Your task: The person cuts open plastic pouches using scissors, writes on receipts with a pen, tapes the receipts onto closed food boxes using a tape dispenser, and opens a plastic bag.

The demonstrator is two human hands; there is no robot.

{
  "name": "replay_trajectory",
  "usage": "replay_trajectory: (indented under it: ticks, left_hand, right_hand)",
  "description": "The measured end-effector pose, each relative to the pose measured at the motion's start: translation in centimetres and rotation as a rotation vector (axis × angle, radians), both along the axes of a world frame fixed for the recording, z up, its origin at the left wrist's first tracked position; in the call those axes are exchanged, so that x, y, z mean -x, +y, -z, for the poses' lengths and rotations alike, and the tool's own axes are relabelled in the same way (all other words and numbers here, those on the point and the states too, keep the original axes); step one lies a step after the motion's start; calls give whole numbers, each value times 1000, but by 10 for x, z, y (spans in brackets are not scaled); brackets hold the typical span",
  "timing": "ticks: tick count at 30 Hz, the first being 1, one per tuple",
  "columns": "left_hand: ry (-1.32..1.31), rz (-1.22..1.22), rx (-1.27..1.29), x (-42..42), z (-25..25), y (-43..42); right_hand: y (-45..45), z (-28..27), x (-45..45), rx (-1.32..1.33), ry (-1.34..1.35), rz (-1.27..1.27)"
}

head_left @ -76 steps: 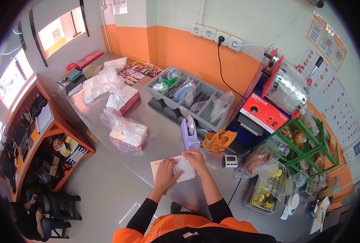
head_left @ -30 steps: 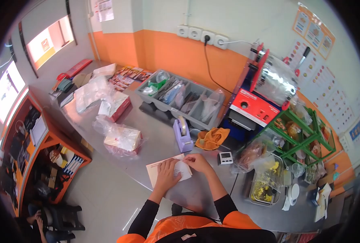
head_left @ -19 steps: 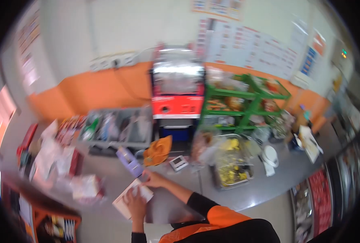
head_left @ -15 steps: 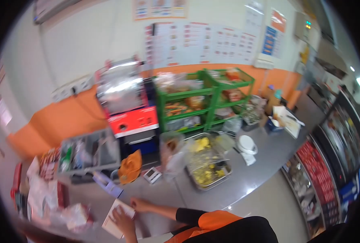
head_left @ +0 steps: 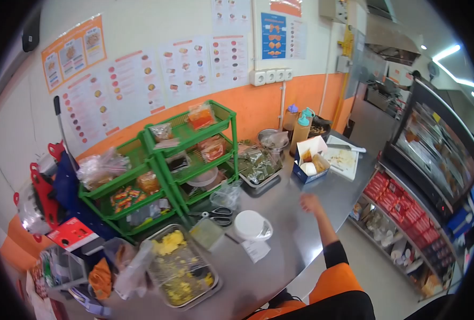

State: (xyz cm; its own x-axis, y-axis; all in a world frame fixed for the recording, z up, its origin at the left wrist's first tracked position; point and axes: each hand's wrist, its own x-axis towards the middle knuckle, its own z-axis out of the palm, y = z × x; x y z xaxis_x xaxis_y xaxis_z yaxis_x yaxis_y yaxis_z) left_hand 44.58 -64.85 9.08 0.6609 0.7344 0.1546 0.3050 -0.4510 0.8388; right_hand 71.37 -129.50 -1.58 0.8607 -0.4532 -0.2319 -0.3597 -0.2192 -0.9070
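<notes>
My right hand (head_left: 311,204) reaches over the steel counter with its fingers bent; whether it holds anything is too small to make out. It is just below a blue and white food box (head_left: 310,169) with its lid up and food inside. Behind the box is a white cutting board (head_left: 342,158) with a knife (head_left: 349,148) lying on it. To the left of the hand are a round white tub (head_left: 252,225) and a white paper slip (head_left: 256,250). My left hand is outside the frame.
Green racks (head_left: 186,160) with bagged food stand against the wall. A metal tray (head_left: 183,266) with yellow food is at the front left, near scissors (head_left: 218,213). Sauce bottles (head_left: 301,130) stand behind the box. A glass display case (head_left: 432,141) is at the right.
The view has swung far to the right. My right hand has left the papers by the purple tape dispenser and moved right toward the food box. My left hand and the papers have gone out of view.
</notes>
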Motion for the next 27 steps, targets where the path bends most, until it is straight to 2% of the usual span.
replay_trajectory:
  ticks: [1,2,4,6,9,10,13,15,19,21,25,27]
  left_hand:
    - [149,-17,-101,-7,1,-36]
    - [212,-40,-112,-20,4,-73]
    - [45,98,-28,-38,30,-123]
    - [-45,173,-216,-53,40,-174]
    - [85,222,-157,-60,19,-230]
    - [93,260,-167,-60,17,-241]
    - [120,378,-180,-63,12,-266]
    - [159,425,-158,-66,8,-284]
    - [136,577,-98,-84,21,-319]
    - [141,684,-25,-98,22,-344]
    - [107,952,153,-134,28,-397]
    - [160,1002,152,-152,18,-424]
  right_hand:
    - [-41,15,-28,74,-110,389]
    - [-95,27,-50,24,-8,366]
    - [-146,44,-86,-212,-13,540]
    - [-170,53,-104,-340,-57,399]
    - [-193,65,-127,-254,161,379]
    - [-208,85,-136,-226,187,345]
    - [-198,85,-125,-154,61,324]
    - [-176,75,-108,-202,-16,360]
    - [-152,99,-67,-296,-20,274]
    - [-117,73,-23,-345,-66,139]
    - [-51,45,54,-399,1,56]
    - [-29,34,84,-382,26,-1]
